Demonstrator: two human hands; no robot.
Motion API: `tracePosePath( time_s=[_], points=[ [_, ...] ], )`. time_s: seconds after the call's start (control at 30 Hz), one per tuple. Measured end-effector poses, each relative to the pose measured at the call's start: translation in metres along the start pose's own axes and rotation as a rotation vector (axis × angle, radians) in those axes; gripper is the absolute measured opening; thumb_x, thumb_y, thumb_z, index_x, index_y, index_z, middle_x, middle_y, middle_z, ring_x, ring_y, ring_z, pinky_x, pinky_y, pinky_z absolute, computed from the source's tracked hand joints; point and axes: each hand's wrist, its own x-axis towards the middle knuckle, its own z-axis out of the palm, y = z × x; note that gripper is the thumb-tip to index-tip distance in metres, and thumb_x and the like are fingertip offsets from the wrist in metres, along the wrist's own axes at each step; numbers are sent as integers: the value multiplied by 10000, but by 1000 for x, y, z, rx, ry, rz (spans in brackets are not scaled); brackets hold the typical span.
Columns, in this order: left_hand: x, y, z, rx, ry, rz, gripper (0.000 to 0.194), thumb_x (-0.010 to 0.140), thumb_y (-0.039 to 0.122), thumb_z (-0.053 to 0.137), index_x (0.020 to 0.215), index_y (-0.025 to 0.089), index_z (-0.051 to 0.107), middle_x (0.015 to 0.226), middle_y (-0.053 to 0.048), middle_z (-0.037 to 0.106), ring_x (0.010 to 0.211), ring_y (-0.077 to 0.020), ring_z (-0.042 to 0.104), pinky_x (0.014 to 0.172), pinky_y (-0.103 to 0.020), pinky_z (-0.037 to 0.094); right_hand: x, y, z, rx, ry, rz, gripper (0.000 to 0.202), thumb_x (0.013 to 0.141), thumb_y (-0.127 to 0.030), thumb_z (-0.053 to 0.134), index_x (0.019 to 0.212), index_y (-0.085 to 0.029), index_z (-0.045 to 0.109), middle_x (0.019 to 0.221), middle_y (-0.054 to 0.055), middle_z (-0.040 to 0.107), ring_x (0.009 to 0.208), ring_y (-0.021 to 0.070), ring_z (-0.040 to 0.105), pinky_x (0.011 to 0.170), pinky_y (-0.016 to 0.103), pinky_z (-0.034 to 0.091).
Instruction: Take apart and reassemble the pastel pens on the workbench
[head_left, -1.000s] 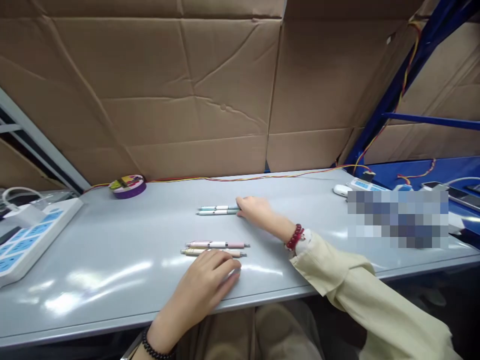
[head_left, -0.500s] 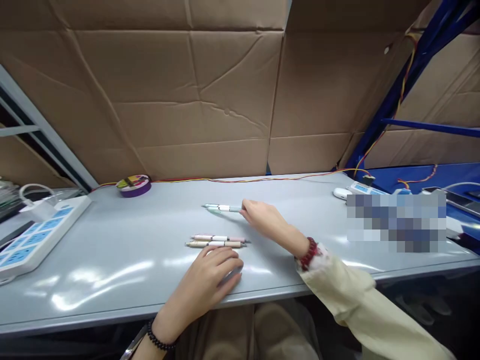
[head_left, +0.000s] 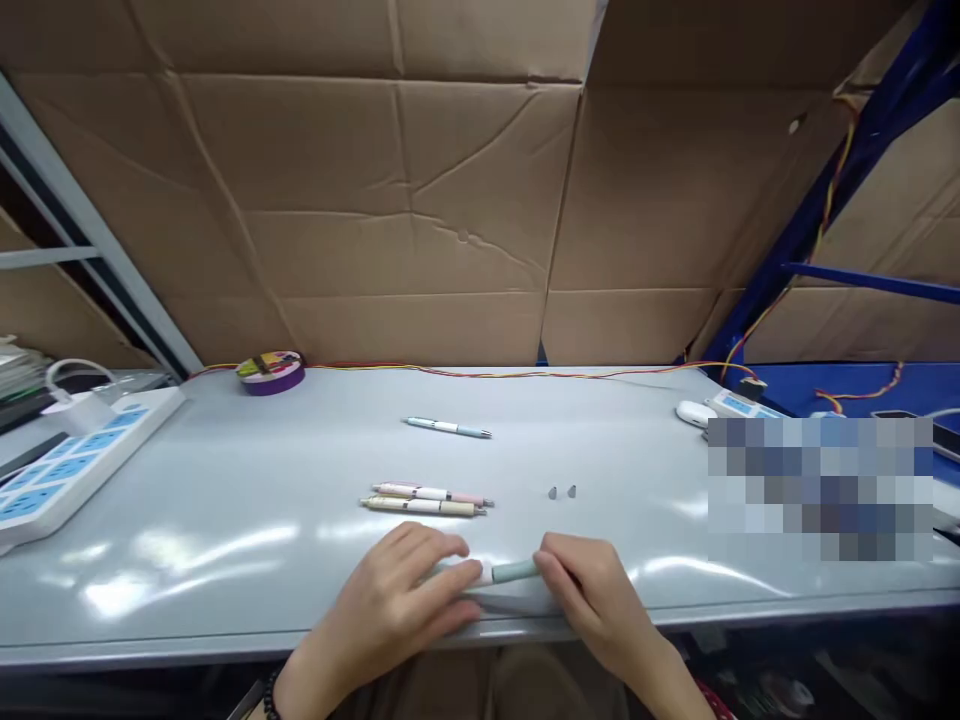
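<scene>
A pale green and white pen (head_left: pixel 516 571) lies across between my hands, near the table's front edge. My left hand (head_left: pixel 409 590) is closed around its left part, which the fingers mostly hide. At its other end, my right hand (head_left: pixel 592 590) pinches the green tip section. Just beyond my left hand are a cream pen (head_left: pixel 424 507) and a pink and white pen (head_left: pixel 431 493), lying side by side. Farther back rests a light blue and white pen (head_left: pixel 448 427). Two small grey pieces sit beyond my right hand, a left piece (head_left: pixel 553 492) and a right piece (head_left: pixel 572 491).
A purple roll of tape (head_left: pixel 271 373) stands at the back left. One white power strip (head_left: pixel 90 460) lies at left, another (head_left: pixel 742 405) at right beside a white rounded device (head_left: pixel 695 413). A thin cable (head_left: pixel 480 373) runs along the cardboard wall (head_left: pixel 405 250).
My right hand has come from the back pens toward the front edge and now grips the green pen together with my left hand. The blue pen stays behind. Two grey pieces are now visible.
</scene>
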Motion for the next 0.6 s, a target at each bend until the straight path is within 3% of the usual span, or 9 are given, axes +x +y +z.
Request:
tracePosePath(
  time_s=[0.1,0.33,0.6],
  points=[
    [1,1,4,-6,-47,-42,59,884,173,525,910,183,577,738,-15,623,648,-144,559,601,-265,443,0,-2,1,-41,-1,-28,358,947,-298,327,605,-196,290,530,-46,379,468,87,356,476,215,244],
    [2,2,4,51,58,-4,126,895,138,500,994,152,576,774,-34,651,644,-139,571,574,-257,441,0,1,1,12,73,-16,378,938,-304,349,582,-196,287,520,-53,322,459,84,311,460,213,249],
    [0,2,4,84,88,5,164,893,96,467,1008,139,577,775,-52,643,659,-150,567,584,-261,461,4,-1,-8,171,-121,172,379,923,-418,365,621,-194,405,581,-24,459,544,111,429,514,210,331]
  ],
)
